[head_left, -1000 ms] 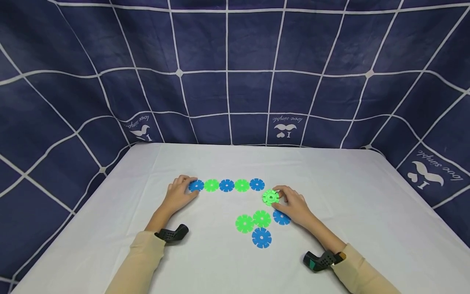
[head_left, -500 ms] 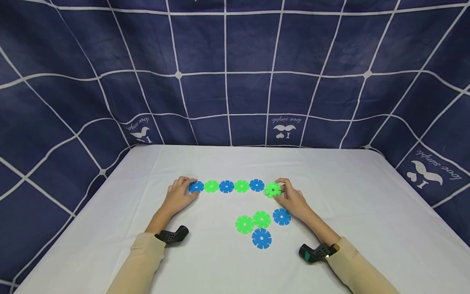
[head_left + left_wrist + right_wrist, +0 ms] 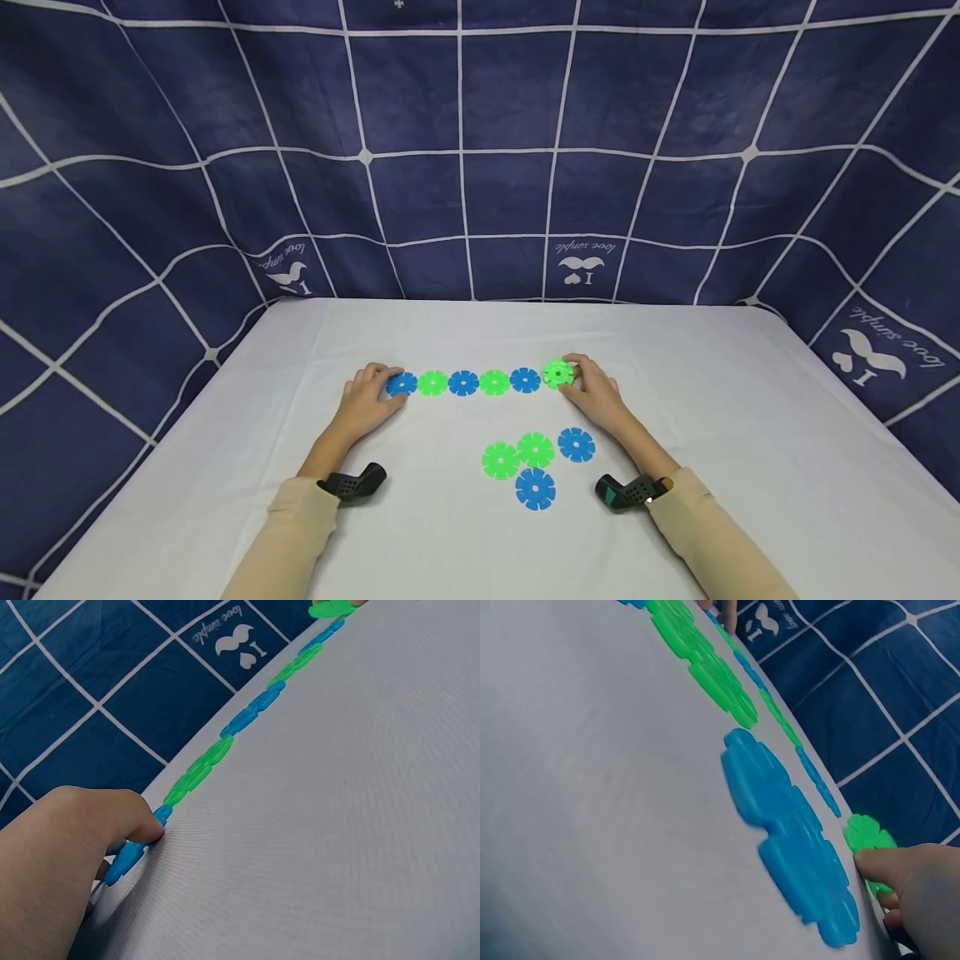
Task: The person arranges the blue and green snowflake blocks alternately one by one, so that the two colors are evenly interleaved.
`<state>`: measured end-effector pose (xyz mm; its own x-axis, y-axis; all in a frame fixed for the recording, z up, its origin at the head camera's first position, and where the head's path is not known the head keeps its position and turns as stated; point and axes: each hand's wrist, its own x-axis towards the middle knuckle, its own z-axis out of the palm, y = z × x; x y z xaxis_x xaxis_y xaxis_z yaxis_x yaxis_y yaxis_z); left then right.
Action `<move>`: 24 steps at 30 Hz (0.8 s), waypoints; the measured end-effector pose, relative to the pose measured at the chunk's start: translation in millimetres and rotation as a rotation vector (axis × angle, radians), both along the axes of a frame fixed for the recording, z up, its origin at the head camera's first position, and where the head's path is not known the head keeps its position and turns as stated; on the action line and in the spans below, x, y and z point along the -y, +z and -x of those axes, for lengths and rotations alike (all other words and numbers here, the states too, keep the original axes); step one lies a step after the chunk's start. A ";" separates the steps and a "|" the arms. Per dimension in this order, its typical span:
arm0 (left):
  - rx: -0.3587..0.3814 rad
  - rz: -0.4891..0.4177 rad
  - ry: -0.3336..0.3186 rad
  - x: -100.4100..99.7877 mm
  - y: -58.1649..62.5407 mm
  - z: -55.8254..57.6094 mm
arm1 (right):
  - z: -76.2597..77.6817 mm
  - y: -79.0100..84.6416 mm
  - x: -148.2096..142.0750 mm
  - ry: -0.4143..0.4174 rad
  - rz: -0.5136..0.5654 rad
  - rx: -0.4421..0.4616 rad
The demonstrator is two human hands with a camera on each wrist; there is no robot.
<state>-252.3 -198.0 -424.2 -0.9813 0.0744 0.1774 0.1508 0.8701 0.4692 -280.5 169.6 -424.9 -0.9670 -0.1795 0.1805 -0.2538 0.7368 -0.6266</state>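
A straight row of flat, notched plastic discs alternates blue and green across the table. My left hand (image 3: 365,402) pinches the blue disc (image 3: 402,383) at the row's left end between thumb and fingers; in the left wrist view this blue disc (image 3: 126,860) lies flat under the thumb. At the right end, my right hand (image 3: 597,395) grips a green disc (image 3: 558,373) by its right edge, just beside the last blue disc (image 3: 525,381). The right wrist view has that green disc (image 3: 864,834) tilted up from the cloth, thumb on its near face.
Nearer me lie loose discs: two green ones, a left one (image 3: 500,461) and a right one (image 3: 536,450), plus a front blue one (image 3: 536,489) and a right blue one (image 3: 576,445). A white cloth (image 3: 420,533) covers the table; a navy checked curtain (image 3: 412,192) stands behind.
My right hand has carried the green disc away from me, from above the loose discs up to the right end of the row. My left hand stays on its blue disc.
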 end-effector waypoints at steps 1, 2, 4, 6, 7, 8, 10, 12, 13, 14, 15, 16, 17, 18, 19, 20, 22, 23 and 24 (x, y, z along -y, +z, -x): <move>-0.003 0.004 -0.002 0.0 0.4 0.2 | 0.3 0.1 0.0 -0.007 -0.007 0.003; -0.003 0.005 -0.001 0.0 0.5 0.5 | 0.5 0.3 -0.1 -0.013 -0.016 0.007; -0.001 0.004 0.001 -0.2 0.6 0.9 | 0.7 0.2 -0.6 -0.024 -0.031 0.021; -0.005 0.005 -0.001 -0.5 0.1 1.3 | 0.3 -0.2 -1.4 -0.033 -0.037 0.034; -0.007 0.005 -0.002 -0.7 -0.2 1.4 | -0.1 -0.4 -1.7 -0.035 -0.036 0.038; -0.006 0.000 -0.002 -0.9 -0.5 1.5 | -0.7 -0.8 -2.0 -0.037 -0.038 0.040; -0.005 0.000 -0.005 -1.3 -1.2 1.3 | -2.0 -1.6 -2.6 -0.039 -0.045 0.039; -0.002 -0.001 -0.009 -1.5 -1.9 1.1 | -3.4 -2.4 -2.6 -0.041 -0.058 0.032; -0.001 0.001 -0.010 -1.5 -2.0 0.9 | -4.0 -2.7 -2.5 -0.042 -0.064 0.028; 0.000 0.002 -0.010 -1.4 -2.2 0.8 | -4.5 -3.0 -2.1 -0.045 -0.070 0.026; -0.002 0.004 -0.010 -1.3 -2.2 0.6 | -4.8 -3.4 -1.8 -0.049 -0.071 0.024; -0.004 0.005 -0.009 -1.0 -2.0 0.5 | -5.0 -3.6 -1.2 -0.052 -0.071 0.023; -0.007 0.006 -0.008 -0.7 -2.0 0.5 | -5.2 -3.7 -0.7 -0.056 -0.069 0.021; -0.009 0.005 -0.007 -0.4 -1.9 0.5 | -5.3 -3.8 -0.3 -0.057 -0.065 0.015; -0.008 0.006 -0.006 -0.2 -1.6 0.3 | -5.4 -3.8 0.1 -0.055 -0.058 0.009; -0.008 0.007 -0.006 0.0 -1.5 0.3 | -5.5 -3.7 0.4 -0.050 -0.053 -0.003; -0.004 0.008 -0.003 0.3 -1.4 0.4 | -5.4 -3.9 0.3 -0.029 -0.047 -0.032; -0.001 0.009 -0.001 0.3 -1.4 0.5 | -5.4 -4.0 0.2 -0.016 -0.046 -0.049; 0.001 0.008 0.001 0.2 -1.4 0.7 | -5.3 -4.3 0.0 -0.002 -0.048 -0.066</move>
<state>-252.9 -198.3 -425.6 -0.9815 0.0749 0.1763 0.1497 0.8741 0.4621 -275.2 169.5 -429.1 -0.9538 -0.1871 0.2350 -0.2914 0.7661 -0.5728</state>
